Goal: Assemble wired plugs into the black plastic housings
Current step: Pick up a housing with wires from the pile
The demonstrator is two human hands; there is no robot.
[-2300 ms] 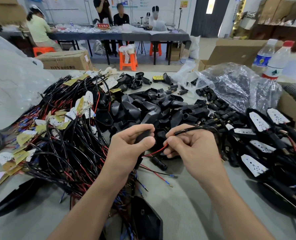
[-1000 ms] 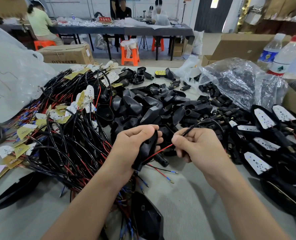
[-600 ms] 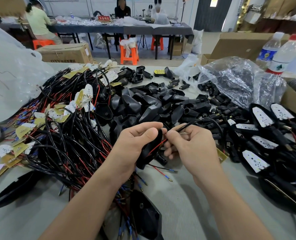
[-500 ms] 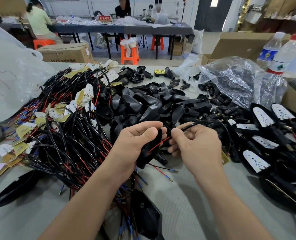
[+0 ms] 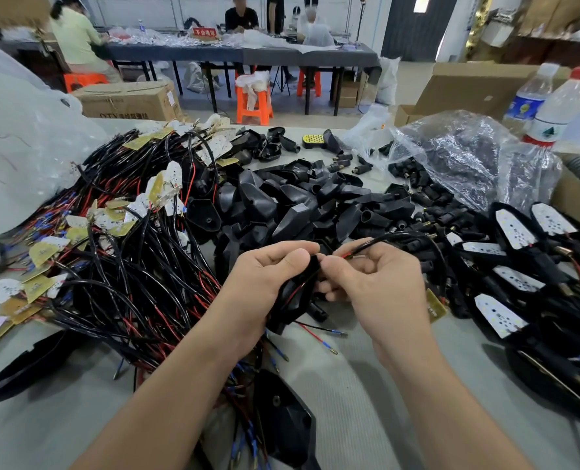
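Head: "不合格区" sign (image 5: 206,32) beyond held housing (image 5: 298,295)

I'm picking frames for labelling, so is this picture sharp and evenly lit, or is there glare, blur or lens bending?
Head view, centre: the left hand, right hand, black housing and wire are sharp under soft, even light; head view, right: white glare streaks the clear plastic bag; head view, back: the people are soft; the wide lens stretches the edges.

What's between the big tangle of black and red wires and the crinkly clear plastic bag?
In the head view, a heap of black plastic housings fills that stretch, with small black plugs beside the clear plastic bag.
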